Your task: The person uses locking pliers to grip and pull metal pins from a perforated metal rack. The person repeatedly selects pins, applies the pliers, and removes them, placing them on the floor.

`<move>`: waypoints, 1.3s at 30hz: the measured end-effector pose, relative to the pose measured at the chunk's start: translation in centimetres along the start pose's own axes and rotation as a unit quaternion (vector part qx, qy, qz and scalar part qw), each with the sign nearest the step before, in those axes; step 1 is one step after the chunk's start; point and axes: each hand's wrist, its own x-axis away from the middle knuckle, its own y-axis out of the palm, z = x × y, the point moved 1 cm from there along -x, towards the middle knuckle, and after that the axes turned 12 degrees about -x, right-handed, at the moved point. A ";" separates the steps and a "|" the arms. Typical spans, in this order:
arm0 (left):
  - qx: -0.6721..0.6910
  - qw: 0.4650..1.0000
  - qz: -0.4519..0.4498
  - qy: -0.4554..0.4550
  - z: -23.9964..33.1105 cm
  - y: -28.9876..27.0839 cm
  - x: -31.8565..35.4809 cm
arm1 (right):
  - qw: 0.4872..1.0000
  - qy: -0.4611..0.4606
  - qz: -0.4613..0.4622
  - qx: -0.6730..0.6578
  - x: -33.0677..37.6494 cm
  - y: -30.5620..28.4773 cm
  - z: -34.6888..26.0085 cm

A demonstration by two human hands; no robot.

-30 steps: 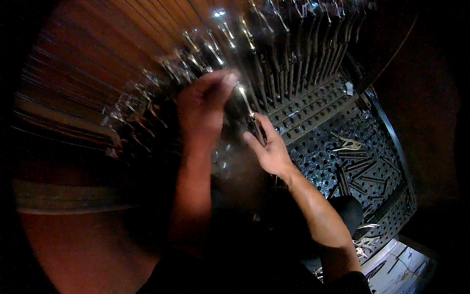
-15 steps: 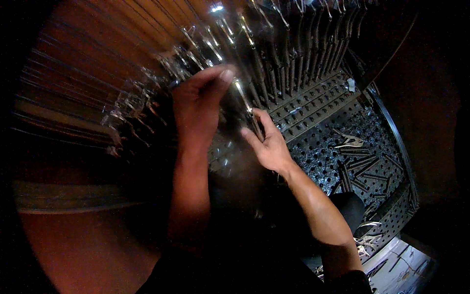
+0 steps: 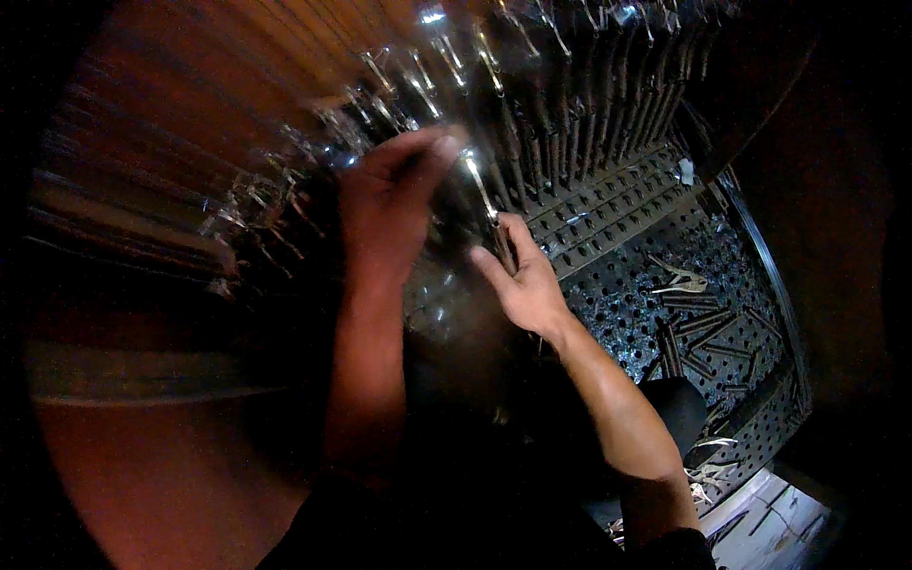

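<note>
Holding a slender dark rod (image 3: 484,191) with a bright metal upper end, clamped between thumb and fingers of the right hand (image 3: 528,288), near a row of similar rods (image 3: 575,142). Impossible to tell (too dim, too blurred) whether pinching anything with the left hand (image 3: 388,204), beside that bright end.

Dim light leaves the fisheye rim black as white glare (image 3: 432,15) flares at twelve o'clock and the left hand (image 3: 388,204) blurs in reddish shadow at eleven.
</note>
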 end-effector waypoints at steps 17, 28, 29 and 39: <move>-0.011 1.000 0.000 0.028 -0.3 -0.3 0.0 | 1.000 -0.010 -0.002 -0.011 -0.2 0.3 0.0; 0.018 1.000 -0.017 -0.016 -0.2 -0.2 0.4 | 0.999 0.030 0.013 -0.013 -0.4 -0.1 -1.0; 0.009 0.999 -0.022 -0.030 -0.2 -0.2 0.5 | 0.999 0.021 0.012 -0.022 -0.5 -0.1 -0.9; 0.016 0.989 -0.068 -0.127 -3.5 5.2 6.0 | 0.999 -0.050 -0.007 -0.013 -0.5 -0.3 0.0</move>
